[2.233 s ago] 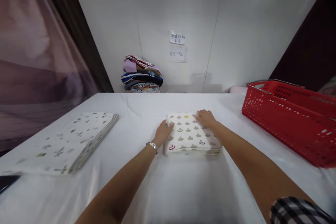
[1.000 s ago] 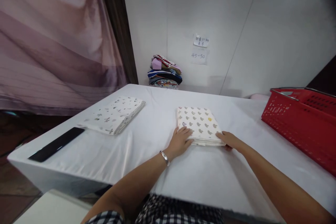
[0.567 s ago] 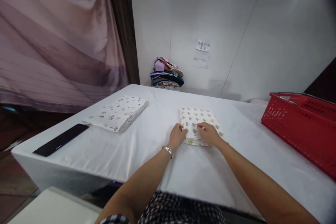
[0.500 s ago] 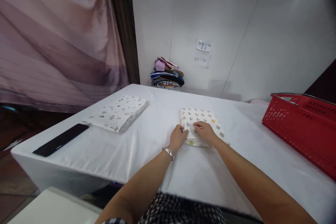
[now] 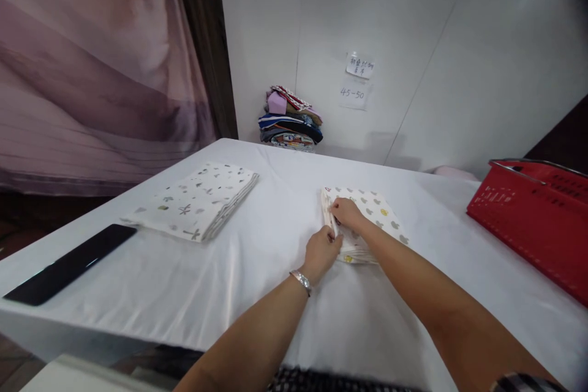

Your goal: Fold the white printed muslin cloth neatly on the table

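Head | both hands pinch soft folded printed cloth (image 5: pixel 367 220): left hand (image 5: pixel 323 252), right hand (image 5: pixel 346 213) | smooth white table (image 5: pixel 275 269)

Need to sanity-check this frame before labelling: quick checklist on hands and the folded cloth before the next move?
1. Left hand at the near left edge of the folded patterned cloth, touching it: ok.
2. Right hand resting on top of the cloth near its left edge: ok.
3. Grip closed on the fabric by either hand: cannot tell, fingertips hidden.
4. Cloth flat on the white table, layers stacked squarely: ok.
5. Second folded cloth well apart to the left: ok.
6. Red basket apart on the right: ok.
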The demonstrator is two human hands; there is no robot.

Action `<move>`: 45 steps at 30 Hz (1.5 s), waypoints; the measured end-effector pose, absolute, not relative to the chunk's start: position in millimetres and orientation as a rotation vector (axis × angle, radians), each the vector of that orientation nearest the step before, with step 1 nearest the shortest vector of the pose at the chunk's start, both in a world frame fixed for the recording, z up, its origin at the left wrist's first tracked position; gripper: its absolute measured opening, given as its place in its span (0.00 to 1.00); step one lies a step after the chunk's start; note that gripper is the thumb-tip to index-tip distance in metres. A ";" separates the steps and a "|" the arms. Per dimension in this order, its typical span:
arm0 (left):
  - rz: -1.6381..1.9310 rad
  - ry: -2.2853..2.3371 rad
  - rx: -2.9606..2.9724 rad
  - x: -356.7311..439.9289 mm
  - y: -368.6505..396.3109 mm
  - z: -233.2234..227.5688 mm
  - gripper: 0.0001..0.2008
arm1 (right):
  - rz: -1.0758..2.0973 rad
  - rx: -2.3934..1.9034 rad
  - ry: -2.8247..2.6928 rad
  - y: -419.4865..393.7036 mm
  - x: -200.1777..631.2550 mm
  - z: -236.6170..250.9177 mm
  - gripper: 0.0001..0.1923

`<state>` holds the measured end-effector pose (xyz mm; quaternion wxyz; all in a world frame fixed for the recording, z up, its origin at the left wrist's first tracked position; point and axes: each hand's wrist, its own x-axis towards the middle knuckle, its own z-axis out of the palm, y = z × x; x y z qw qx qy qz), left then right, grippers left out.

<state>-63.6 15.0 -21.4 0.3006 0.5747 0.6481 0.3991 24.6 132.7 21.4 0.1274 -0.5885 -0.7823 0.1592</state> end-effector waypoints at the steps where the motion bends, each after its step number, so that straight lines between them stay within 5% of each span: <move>1: 1.071 1.705 1.518 -63.3 15.3 -22.4 0.10 | 0.460 -1.713 -2.278 132.4 24.5 21.5 0.07; 11: 1.166 1.653 1.434 -57.0 11.8 -23.2 0.07 | 0.445 -1.752 -2.408 129.3 19.6 24.6 0.15; 16: 1.192 1.628 1.447 -57.4 8.4 -20.7 0.07 | 0.356 -1.845 -2.437 131.3 12.8 30.6 0.06; 30: 1.097 1.621 1.454 -58.5 9.2 -21.5 0.02 | 0.309 -1.836 -2.438 124.8 10.2 28.5 0.05; 45: 0.883 1.759 1.577 -62.8 12.2 -14.3 0.04 | 0.366 -1.158 -2.338 82.1 73.1 1.2 0.11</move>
